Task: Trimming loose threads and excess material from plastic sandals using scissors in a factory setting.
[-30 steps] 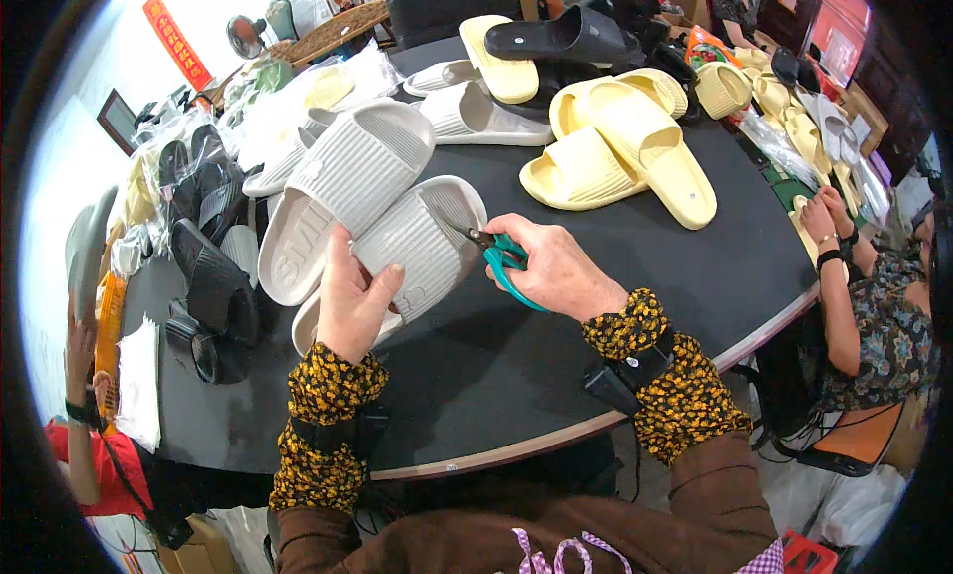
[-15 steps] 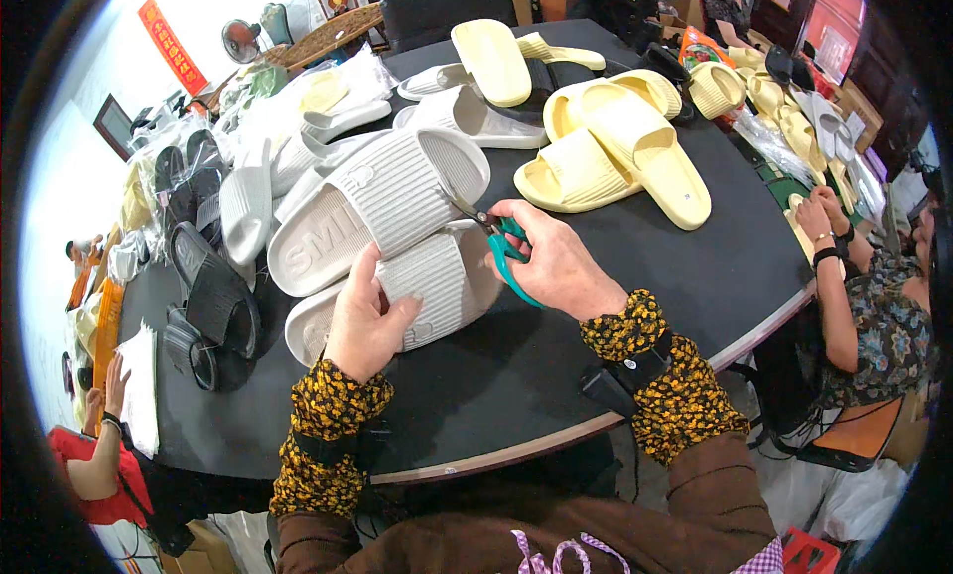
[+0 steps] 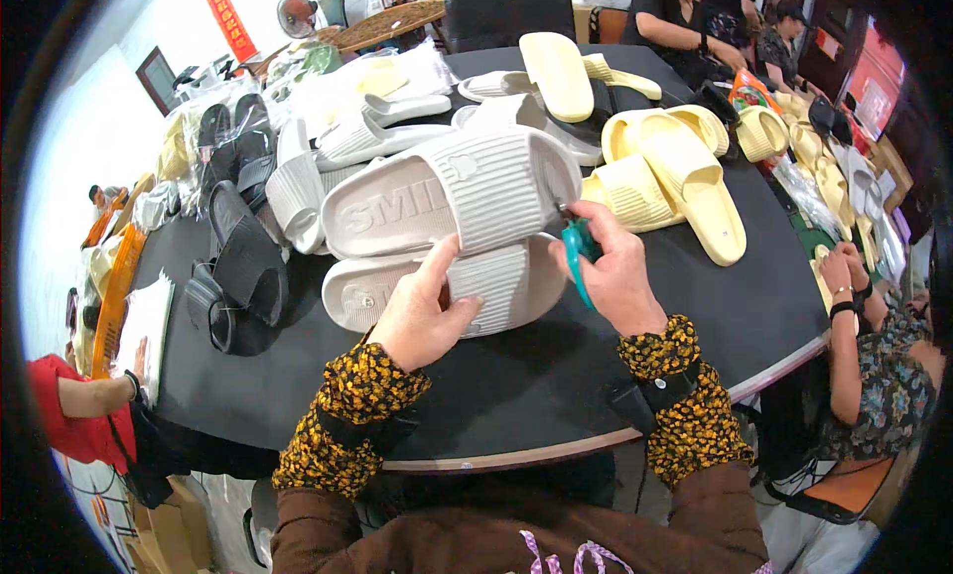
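Two light grey slippers lie side by side before me, the upper slipper (image 3: 476, 192) tilted and partly covering the lower slipper (image 3: 501, 291). My left hand (image 3: 422, 316) grips the pair, its index finger at the upper slipper's edge and its thumb on the lower one's ribbed strap. Teal-handled scissors (image 3: 579, 255) are in my right hand (image 3: 620, 281), closed round the handles. Their blades reach the toe opening of the upper slipper; how far apart they stand is too small to tell.
Yellow slippers (image 3: 685, 182) lie crosswise to the right, with more grey slippers (image 3: 298, 192) beyond the pair. Black slippers (image 3: 248, 261) sit on the left of the dark table (image 3: 516, 395). Other people work at the left, right and far edges; a white stack (image 3: 144, 326) lies under one person's hand.
The whole view has shifted, with the table appearing farther right. The scissors have turned more upright at the slipper's toe end. My left hand keeps its grip on the pair.
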The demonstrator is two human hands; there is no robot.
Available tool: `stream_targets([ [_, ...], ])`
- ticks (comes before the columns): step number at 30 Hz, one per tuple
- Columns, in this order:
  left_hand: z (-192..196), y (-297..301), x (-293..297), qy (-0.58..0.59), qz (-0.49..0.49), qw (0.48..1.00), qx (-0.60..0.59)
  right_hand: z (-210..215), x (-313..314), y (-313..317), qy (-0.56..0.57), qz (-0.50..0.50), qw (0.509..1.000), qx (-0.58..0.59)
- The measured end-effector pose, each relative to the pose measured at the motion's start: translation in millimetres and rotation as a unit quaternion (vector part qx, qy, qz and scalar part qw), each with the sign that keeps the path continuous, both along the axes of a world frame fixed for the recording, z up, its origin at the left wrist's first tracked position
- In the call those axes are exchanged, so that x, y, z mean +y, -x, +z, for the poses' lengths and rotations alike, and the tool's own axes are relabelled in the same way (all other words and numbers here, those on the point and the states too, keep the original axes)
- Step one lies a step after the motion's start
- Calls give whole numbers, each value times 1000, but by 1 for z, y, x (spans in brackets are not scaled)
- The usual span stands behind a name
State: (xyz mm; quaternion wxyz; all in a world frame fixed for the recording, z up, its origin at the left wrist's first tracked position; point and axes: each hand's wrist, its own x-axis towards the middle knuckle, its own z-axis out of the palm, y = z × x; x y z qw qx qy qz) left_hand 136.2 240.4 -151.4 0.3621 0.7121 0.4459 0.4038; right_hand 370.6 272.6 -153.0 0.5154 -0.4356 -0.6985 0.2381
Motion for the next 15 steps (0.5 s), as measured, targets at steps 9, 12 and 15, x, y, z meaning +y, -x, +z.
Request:
stream_targets([
  [9, 11, -2, -10, 38, -43, 998, -23, 1, 9, -5, 76, -23, 973, 214],
  [12, 12, -5, -16, 72, -113, 987, -90, -3, 12, -5, 86, -24, 972, 217],
  [15, 15, -1, -23, 76, -108, 990, -38, -5, 16, -2, 91, -5, 976, 196],
])
